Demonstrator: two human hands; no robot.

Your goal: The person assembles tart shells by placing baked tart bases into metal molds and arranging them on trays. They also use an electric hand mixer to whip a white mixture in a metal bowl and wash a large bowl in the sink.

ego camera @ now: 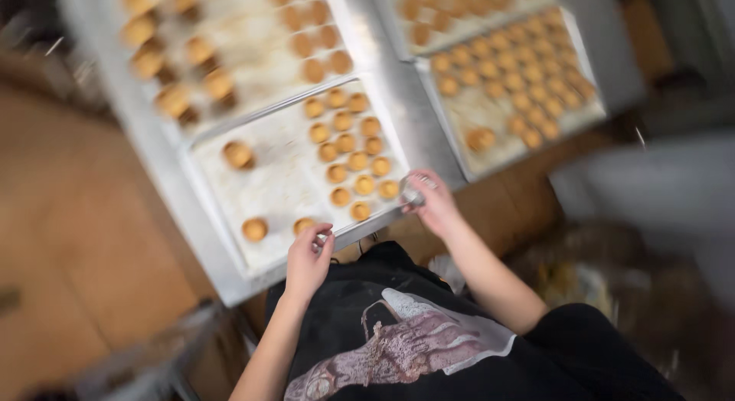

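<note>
Surface: metal worktable [398, 94], dull silver, smooth, seen from above and tilted in frame; it carries four shallow trays. Floor around it: warm brown, blurred. At the right edge, a pale grey blurred mass of uncertain kind.

Item 1: near tray [264, 190], rectangular, metal rim, pale floury lining. Holds small round tart shells [354, 160], golden-tan, cup-shaped, ranked in close rows at its right half; three lone shells sit apart on the left and near side. This tray lies directly before the person, at the table's near edge.

Item 2: far-left tray [245, 41], same make, with larger brownish pastries [174, 100] loosely scattered on its left and a few round shells to its right.

Item 3: right tray [490, 114], densely filled with round shells in rows; one shell sits alone near its front corner.

Item 4: far tray [459, 29], partly out of frame, more shells of the same sort.

Left hand [308, 257]: fingers curled, pinching the near rim of the near tray, beside a shell at that edge.

Right hand [432, 202]: closed loosely around a small shiny object [413, 193] at the tray's right front corner; blur hides what the object is.

Clothing: black top with a pale printed figure [398, 347], soft fabric.
</note>
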